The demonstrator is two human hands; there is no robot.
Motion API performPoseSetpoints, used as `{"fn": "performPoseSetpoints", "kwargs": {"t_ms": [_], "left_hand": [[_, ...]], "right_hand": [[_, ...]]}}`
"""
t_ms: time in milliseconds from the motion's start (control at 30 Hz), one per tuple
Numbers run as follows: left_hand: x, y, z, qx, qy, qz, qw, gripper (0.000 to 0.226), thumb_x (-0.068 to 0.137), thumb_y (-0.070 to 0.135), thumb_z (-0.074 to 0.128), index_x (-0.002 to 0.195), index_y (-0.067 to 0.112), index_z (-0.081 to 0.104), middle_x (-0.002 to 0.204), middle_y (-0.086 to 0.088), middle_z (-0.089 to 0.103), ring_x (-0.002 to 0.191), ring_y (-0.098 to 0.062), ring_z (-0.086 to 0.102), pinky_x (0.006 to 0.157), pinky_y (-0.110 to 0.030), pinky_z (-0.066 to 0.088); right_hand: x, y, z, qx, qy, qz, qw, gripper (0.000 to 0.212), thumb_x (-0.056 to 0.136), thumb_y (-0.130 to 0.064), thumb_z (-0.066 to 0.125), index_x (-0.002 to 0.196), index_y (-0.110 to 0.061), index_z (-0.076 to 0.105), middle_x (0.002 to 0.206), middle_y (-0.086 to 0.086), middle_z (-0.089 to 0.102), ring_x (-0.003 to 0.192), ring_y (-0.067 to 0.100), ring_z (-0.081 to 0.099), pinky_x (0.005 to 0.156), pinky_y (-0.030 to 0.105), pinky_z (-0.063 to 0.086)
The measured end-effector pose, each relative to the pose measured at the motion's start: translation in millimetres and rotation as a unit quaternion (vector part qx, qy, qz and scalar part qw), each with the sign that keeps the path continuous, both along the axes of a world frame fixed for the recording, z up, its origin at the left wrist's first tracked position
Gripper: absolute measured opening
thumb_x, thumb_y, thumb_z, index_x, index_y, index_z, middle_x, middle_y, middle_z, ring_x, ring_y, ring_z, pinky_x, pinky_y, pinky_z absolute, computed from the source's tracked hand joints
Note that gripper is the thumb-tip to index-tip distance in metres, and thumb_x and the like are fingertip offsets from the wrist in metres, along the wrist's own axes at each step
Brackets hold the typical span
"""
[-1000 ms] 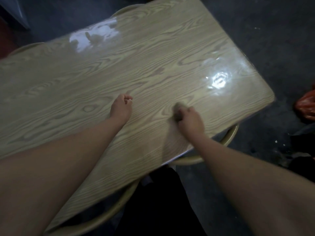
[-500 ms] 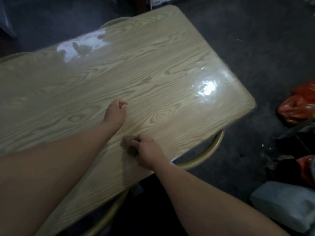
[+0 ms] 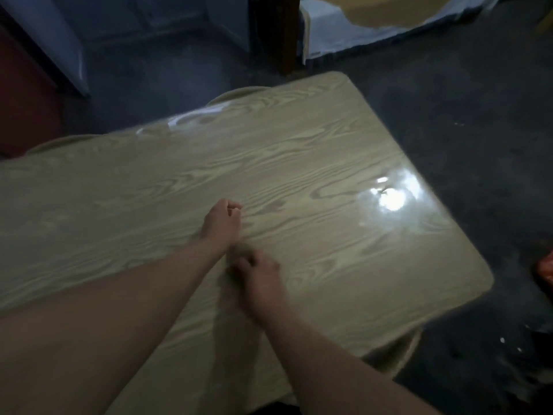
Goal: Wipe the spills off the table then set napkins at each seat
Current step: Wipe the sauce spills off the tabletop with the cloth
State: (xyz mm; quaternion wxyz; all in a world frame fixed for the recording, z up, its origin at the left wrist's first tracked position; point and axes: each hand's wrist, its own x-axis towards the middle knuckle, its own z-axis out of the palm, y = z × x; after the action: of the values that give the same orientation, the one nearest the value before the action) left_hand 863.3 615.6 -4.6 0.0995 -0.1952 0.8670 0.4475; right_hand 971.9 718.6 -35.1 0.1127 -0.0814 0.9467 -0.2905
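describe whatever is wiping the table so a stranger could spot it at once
Start at the wood-grain table and look toward its near edge. Under the curled fingers of the right hand, just beside the left wrist, sits a small crumpled wad. It is blurred, but duller and greyer than the glossy tabletop around it.

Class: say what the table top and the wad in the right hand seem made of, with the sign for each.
Table top: wood-grain laminate or wood, glossy, perhaps under clear film; grain lines and bright glare show it. Wad in the right hand: soft, matte, probably cloth or paper; too blurred to tell.
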Motion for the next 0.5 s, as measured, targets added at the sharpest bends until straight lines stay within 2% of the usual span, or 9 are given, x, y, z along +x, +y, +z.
{"fn": "performPoseSetpoints", "kwargs": {"t_ms": [67,100,167,233,300,400,433,500], "left_hand": [[-18,2,0,-0.003,-0.006,0.021,1.000,0.019,0.090,0.011,0.047,0.099,0.011,0.063,0.102,-0.015,0.069,0.092,-0.031,0.065,0.084,-0.040,0.053],[-32,1,0,-0.007,-0.008,0.029,1.000,0.019,0.089,0.011,0.047,0.100,0.010,0.063,0.102,-0.015,0.068,0.093,-0.031,0.065,0.085,-0.040,0.053],[-50,0,-1,-0.007,-0.008,0.030,0.999,0.018,0.089,0.011,0.047,0.098,0.012,0.063,0.103,-0.016,0.068,0.096,-0.032,0.065,0.088,-0.043,0.052],[-70,-5,-3,-0.005,-0.001,0.040,0.999,0.015,0.089,0.012,0.046,0.095,0.016,0.060,0.103,-0.016,0.068,0.097,-0.032,0.065,0.088,-0.044,0.052],[-84,-12,-5,-0.013,0.001,0.053,0.999,0.015,0.090,0.012,0.048,0.097,0.015,0.061,0.103,-0.015,0.067,0.096,-0.032,0.065,0.087,-0.044,0.052],[-95,-24,-12,-0.016,0.005,0.077,0.997,0.019,0.090,0.010,0.049,0.103,0.009,0.063,0.104,-0.017,0.067,0.095,-0.033,0.065,0.086,-0.041,0.052],[-97,-31,-15,-0.020,0.006,0.087,0.996,0.019,0.090,0.010,0.050,0.103,0.010,0.063,0.104,-0.017,0.067,0.094,-0.033,0.065,0.086,-0.041,0.052],[-96,-44,-19,-0.025,0.004,0.106,0.994,0.018,0.089,0.009,0.051,0.102,0.011,0.064,0.104,-0.016,0.067,0.095,-0.031,0.064,0.088,-0.040,0.051]], "right_hand": [[-6,-23,3,-0.035,-0.035,0.191,0.980,0.033,0.085,-0.026,0.061,0.117,-0.019,0.065,0.121,0.014,0.055,0.109,0.035,0.052,0.095,0.041,0.041],[-23,-22,1,-0.045,-0.043,0.240,0.969,0.033,0.084,-0.026,0.062,0.116,-0.020,0.066,0.118,0.014,0.056,0.107,0.035,0.053,0.093,0.039,0.042],[-57,-1,-3,-0.053,-0.059,0.236,0.969,0.033,0.085,-0.035,0.057,0.116,-0.025,0.067,0.112,0.012,0.056,0.104,0.034,0.055,0.089,0.035,0.045],[-108,37,-4,-0.038,-0.042,0.149,0.987,0.037,0.082,-0.032,0.052,0.116,-0.027,0.068,0.111,0.011,0.057,0.103,0.032,0.055,0.086,0.031,0.046],[-165,82,1,-0.030,0.021,-0.007,0.999,0.037,0.079,-0.022,0.054,0.112,-0.024,0.071,0.106,0.015,0.057,0.099,0.034,0.056,0.084,0.032,0.044],[-231,112,14,0.040,0.000,-0.265,0.963,0.034,0.086,-0.018,0.054,0.118,-0.021,0.064,0.118,0.019,0.048,0.108,0.040,0.052,0.095,0.040,0.040],[-243,101,16,0.070,-0.017,-0.299,0.952,0.034,0.088,-0.019,0.053,0.121,-0.020,0.061,0.123,0.019,0.046,0.111,0.041,0.050,0.098,0.041,0.038],[-244,60,11,0.076,0.010,-0.250,0.965,0.032,0.087,-0.021,0.053,0.116,-0.020,0.064,0.122,0.018,0.048,0.111,0.039,0.049,0.098,0.038,0.035]]}}
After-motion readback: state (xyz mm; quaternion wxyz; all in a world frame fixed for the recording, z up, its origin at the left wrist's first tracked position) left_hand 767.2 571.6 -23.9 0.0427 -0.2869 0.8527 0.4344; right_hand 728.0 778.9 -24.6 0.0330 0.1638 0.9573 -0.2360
